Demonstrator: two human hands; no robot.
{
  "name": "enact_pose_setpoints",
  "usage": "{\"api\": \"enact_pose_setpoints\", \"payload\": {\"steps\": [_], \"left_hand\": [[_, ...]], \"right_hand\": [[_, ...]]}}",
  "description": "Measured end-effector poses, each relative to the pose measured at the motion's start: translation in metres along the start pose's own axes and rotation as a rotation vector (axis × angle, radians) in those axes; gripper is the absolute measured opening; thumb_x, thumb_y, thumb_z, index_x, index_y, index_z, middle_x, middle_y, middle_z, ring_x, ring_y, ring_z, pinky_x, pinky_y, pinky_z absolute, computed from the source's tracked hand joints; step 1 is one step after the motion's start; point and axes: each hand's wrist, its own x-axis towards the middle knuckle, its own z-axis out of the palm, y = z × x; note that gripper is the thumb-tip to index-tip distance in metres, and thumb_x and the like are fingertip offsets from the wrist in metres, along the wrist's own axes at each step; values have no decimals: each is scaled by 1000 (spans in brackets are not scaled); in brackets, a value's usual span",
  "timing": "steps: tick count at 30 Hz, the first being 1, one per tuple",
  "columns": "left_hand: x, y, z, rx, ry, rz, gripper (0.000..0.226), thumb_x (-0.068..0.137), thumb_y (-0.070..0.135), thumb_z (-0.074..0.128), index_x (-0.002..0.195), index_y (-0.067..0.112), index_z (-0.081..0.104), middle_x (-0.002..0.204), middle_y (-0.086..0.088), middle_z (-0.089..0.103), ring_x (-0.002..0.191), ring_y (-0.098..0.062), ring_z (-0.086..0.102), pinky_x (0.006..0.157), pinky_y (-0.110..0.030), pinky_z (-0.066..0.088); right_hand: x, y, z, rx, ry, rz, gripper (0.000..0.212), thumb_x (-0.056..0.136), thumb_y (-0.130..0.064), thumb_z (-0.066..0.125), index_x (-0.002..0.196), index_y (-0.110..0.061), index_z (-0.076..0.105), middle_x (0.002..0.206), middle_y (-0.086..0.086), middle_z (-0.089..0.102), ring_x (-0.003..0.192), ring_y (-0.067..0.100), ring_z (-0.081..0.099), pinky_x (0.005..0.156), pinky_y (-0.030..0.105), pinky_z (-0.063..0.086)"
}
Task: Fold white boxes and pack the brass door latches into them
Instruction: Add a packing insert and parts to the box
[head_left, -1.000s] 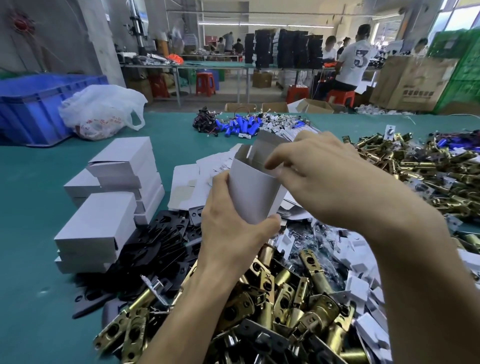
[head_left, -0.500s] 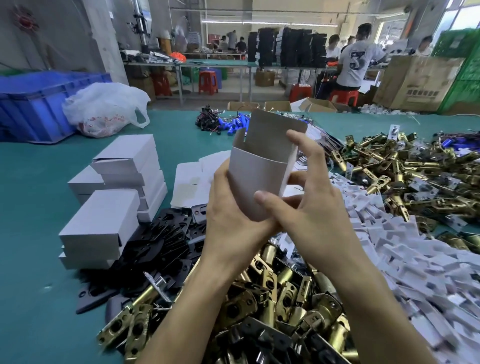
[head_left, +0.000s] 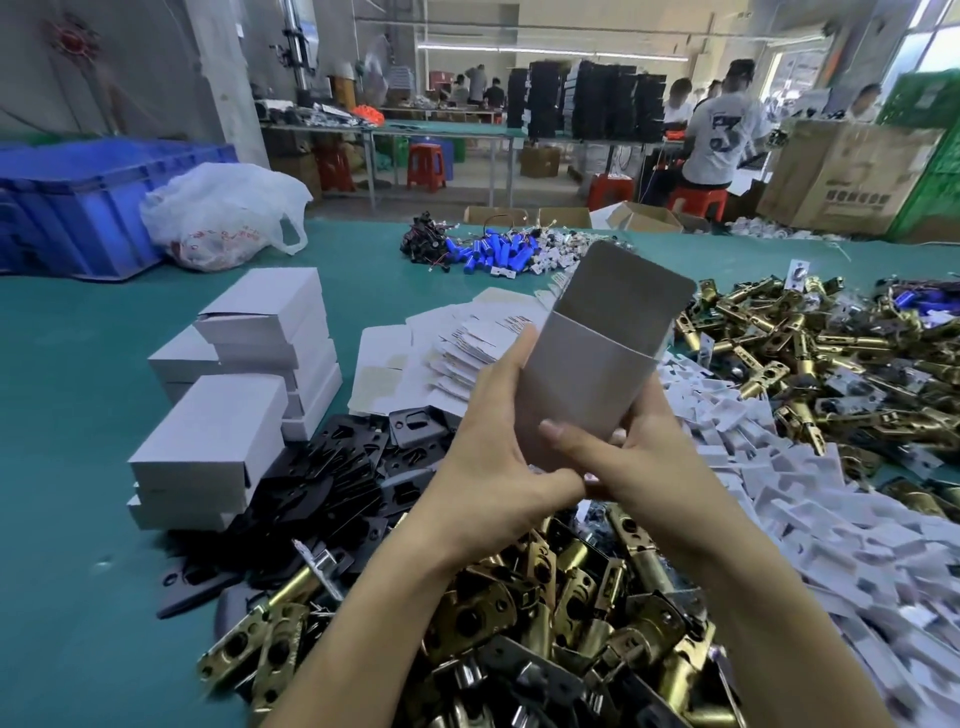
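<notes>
The left hand (head_left: 488, 467) is gripping the lower left edge of an upright white cardboard box (head_left: 587, 379), fingers curled round it. The right hand (head_left: 644, 467) is pinching the lower right side, its thumb lying across the front panel near the base. Both hands are closed on the box and nothing else. The box is being held up above the table, its long rounded top flap (head_left: 623, 296) standing open at the far end.

The hands seem to be working on the bottom end (the bottom flaps themselves are hidden behind the palms, so I cannot tell how far they are tucked). To do this well, the left hand should be holding the tube square while the right is pushing the bottom tab fully home. If the walls are bowing, the base will probably be springing open under a heavy latch. The top flap should be left standing for loading.

Just below the wrists a heap of brass door latches (head_left: 545, 623) is lying within easy reach. To the left, black metal plates (head_left: 337, 467) are spreading beside a stack of closed white boxes (head_left: 234, 395). Flat white box blanks (head_left: 457, 343) are fanning out behind, and small white packing pieces (head_left: 805, 499) are piling up to the right on the teal table (head_left: 78, 415).
</notes>
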Motion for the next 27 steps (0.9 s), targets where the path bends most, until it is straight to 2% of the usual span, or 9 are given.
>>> {"api": "enact_pose_setpoints", "payload": {"steps": [3, 5, 7, 9, 11, 14, 19, 22, 27], "left_hand": [[-2, 10, -7, 8, -77, -62, 94, 75, 2, 66, 156, 33, 30, 142, -4, 56, 120, -17, 63, 99, -40, 55], [0, 17, -17, 68, -76, -87, 75, 78, 10, 62, 148, 32, 46, 129, 9, 67, 118, -7, 63, 96, -33, 55], [3, 18, -34, 198, 36, -131, 46, 92, 11, 59, 135, 29, 62, 117, 15, 71, 110, 4, 63, 99, -30, 53], [3, 12, -56, 478, 277, -172, 31, 98, 13, 56, 120, 27, 72, 110, 16, 72, 95, 10, 63, 92, -19, 50], [0, 0, -78, 818, 430, -293, 31, 99, 14, 53, 121, 26, 72, 119, 2, 72, 108, -13, 65, 94, -32, 50], [-3, -18, -99, 1088, 444, -537, 42, 96, 7, 46, 129, 22, 66, 127, -15, 64, 119, -39, 55, 93, -48, 48], [-4, -34, -90, 1219, 196, -801, 30, 96, 8, 43, 121, 19, 54, 126, -16, 57, 111, -37, 55, 85, -42, 44], [-4, -40, -90, 1239, 185, -780, 16, 94, 4, 42, 102, 17, 45, 103, -11, 51, 92, -31, 45, 77, -41, 41], [1, -54, -93, 1166, 186, -678, 23, 99, 17, 50, 119, 13, 60, 125, -15, 58, 116, -37, 54, 89, -45, 50]], "right_hand": [[1, 4, -5, 42, -13, 17, 57, 81, -2, 75, 121, -31, 46, 101, -10, 73, 92, 18, 74, 63, 29, 59], [2, 5, -9, 38, -13, 14, 58, 79, -4, 78, 120, -32, 48, 101, -9, 72, 92, 20, 74, 61, 35, 60], [3, 5, -13, 34, -8, 29, 58, 78, -7, 80, 119, -35, 50, 103, -4, 71, 91, 21, 74, 61, 38, 60], [3, 5, -16, 59, 8, 54, 59, 76, -10, 81, 118, -37, 50, 107, 4, 68, 88, 23, 74, 61, 40, 61], [4, 5, -20, 80, 30, 60, 58, 77, -8, 80, 117, -37, 50, 110, 8, 66, 85, 25, 75, 61, 42, 61], [4, 5, -22, 94, 55, 52, 56, 80, -4, 78, 116, -36, 49, 110, 9, 65, 84, 26, 75, 59, 40, 61], [4, 3, -20, 83, 36, 57, 58, 79, -5, 79, 115, -39, 51, 109, 11, 64, 84, 26, 75, 60, 41, 61], [3, 0, -19, 79, 28, 49, 58, 79, -5, 79, 116, -39, 52, 108, 9, 65, 85, 25, 75, 60, 41, 61], [2, -2, -19, 66, 15, 42, 53, 78, -5, 80, 112, -37, 55, 101, 8, 69, 81, 25, 75, 58, 39, 61]]}}
